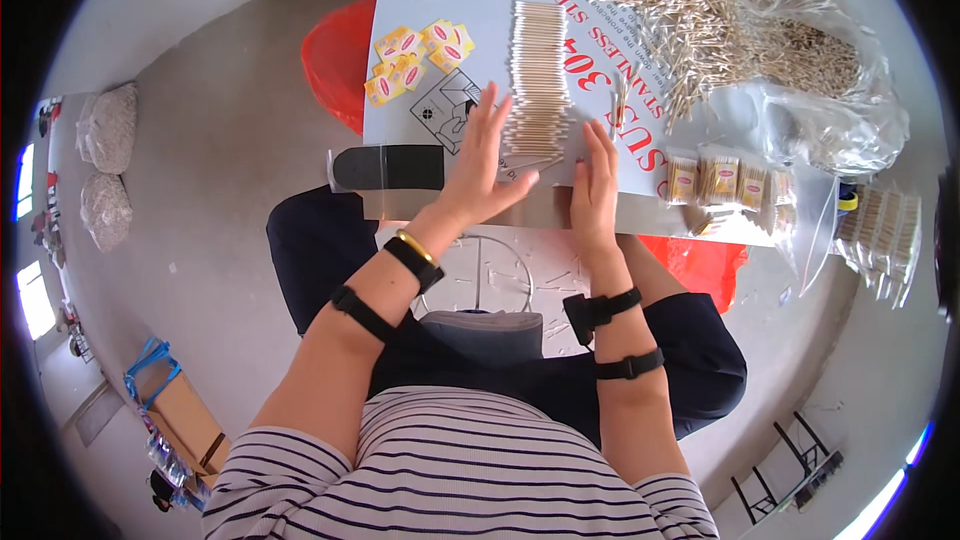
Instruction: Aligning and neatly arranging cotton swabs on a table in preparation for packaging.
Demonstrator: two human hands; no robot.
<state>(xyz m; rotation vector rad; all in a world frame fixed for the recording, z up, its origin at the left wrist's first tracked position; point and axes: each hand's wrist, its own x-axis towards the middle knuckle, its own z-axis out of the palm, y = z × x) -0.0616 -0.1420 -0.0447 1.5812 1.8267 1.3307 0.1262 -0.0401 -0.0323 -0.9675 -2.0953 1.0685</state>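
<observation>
A long column of cotton swabs [540, 65] lies on the table, the sticks side by side and crosswise. My left hand [478, 168] is at the left of the column's near end, fingers stretched out and thumb reaching toward the lowest swabs. On the other side, my right hand [597, 185] stands on edge with its fingers extended close to the swab tips. Both hands are open; whether they touch the tips I cannot tell. A few loose swabs [622, 103] lie just right of the column.
Yellow-and-white cards [410, 55] are spread at the left. A large heap of swabs [690, 25] spills from a clear bag [868, 125] at the far right. Small bagged swab packs [718, 180] sit near the right front edge. A black pad [390, 168] lies at the left front edge.
</observation>
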